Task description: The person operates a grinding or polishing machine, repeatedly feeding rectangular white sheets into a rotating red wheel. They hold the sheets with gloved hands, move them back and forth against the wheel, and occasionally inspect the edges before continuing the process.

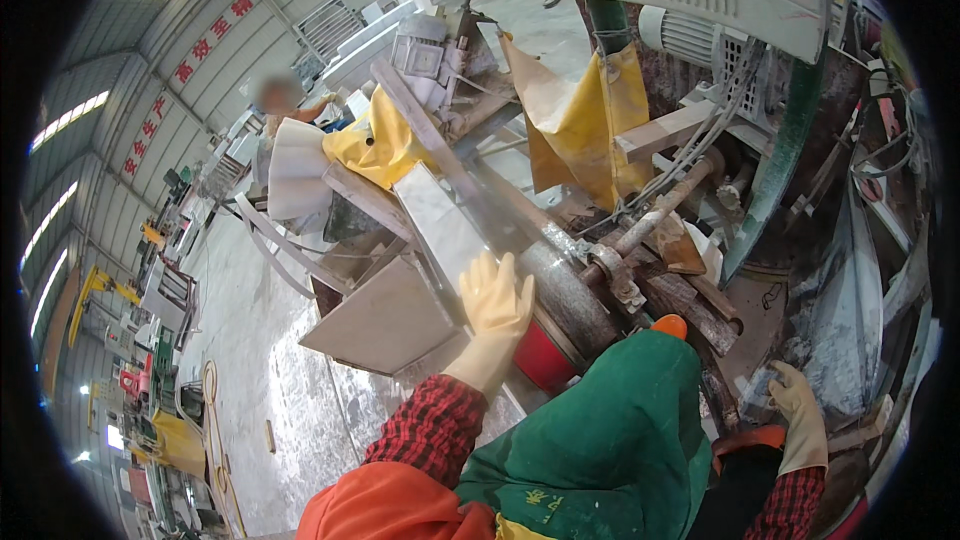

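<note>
My left hand (pixel 495 302), in a cream rubber glove, lies with its fingers stretched out and slightly spread against the pale slab (pixel 440 220) in front of me. Beside those fingers is a grey, dusty cylinder (pixel 567 290) of the machine, with a red part (pixel 545 357) below it. My right hand (pixel 797 410), gloved alike, is low at the right with its fingers curled. It is next to a grey, dusty sheet (pixel 835 305); what its fingers grip, if anything, cannot be made out. A green apron (pixel 600 430) covers my lap between my arms.
Yellow sheets (pixel 385 145) hang about the machine, with a metal shaft (pixel 665 205) and loose cables at its right. A light control box (pixel 670 0) overhangs the far side. A flat pale panel (pixel 385 315) juts out leftward. Another person (pixel 300 110) is farther off.
</note>
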`<action>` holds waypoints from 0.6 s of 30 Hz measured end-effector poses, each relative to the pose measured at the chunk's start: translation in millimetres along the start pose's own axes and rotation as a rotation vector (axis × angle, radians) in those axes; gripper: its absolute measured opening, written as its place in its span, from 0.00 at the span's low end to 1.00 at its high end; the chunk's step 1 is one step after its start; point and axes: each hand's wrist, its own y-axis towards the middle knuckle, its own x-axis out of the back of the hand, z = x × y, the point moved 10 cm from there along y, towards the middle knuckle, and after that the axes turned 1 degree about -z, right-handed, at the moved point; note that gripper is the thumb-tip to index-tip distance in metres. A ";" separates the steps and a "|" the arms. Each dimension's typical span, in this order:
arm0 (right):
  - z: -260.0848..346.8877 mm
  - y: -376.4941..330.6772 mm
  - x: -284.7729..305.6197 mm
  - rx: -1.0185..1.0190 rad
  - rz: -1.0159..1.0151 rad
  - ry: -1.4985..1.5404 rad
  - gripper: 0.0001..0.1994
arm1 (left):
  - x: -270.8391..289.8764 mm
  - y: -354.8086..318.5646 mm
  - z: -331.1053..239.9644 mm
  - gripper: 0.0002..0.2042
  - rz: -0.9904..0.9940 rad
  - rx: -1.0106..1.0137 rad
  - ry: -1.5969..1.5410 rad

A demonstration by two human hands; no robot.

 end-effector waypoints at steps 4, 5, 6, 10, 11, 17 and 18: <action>8.7 -8.1 1.7 0.002 -0.036 0.013 0.28 | 4.7 -2.2 -4.7 0.21 -0.040 -0.038 -0.016; 13.4 -10.8 2.9 0.032 -0.052 0.000 0.28 | 4.8 -3.1 -5.6 0.21 -0.039 -0.039 -0.021; 19.4 -16.0 1.5 0.020 -0.043 -0.015 0.28 | 4.1 -4.7 -5.4 0.21 -0.036 -0.039 -0.024; 1.3 -7.9 4.4 -0.036 -0.031 0.001 0.27 | -1.0 -6.1 -2.5 0.22 -0.045 -0.044 -0.046; -15.3 3.6 5.2 -0.052 -0.034 0.028 0.27 | -10.4 -1.0 4.9 0.22 0.035 -0.001 -0.137; -25.6 13.7 9.8 0.036 -0.079 -0.018 0.28 | -30.6 27.6 70.5 0.45 0.393 0.483 -0.162; -17.9 9.2 8.0 0.039 -0.066 -0.019 0.28 | -28.2 29.2 74.6 0.44 0.436 0.505 -0.152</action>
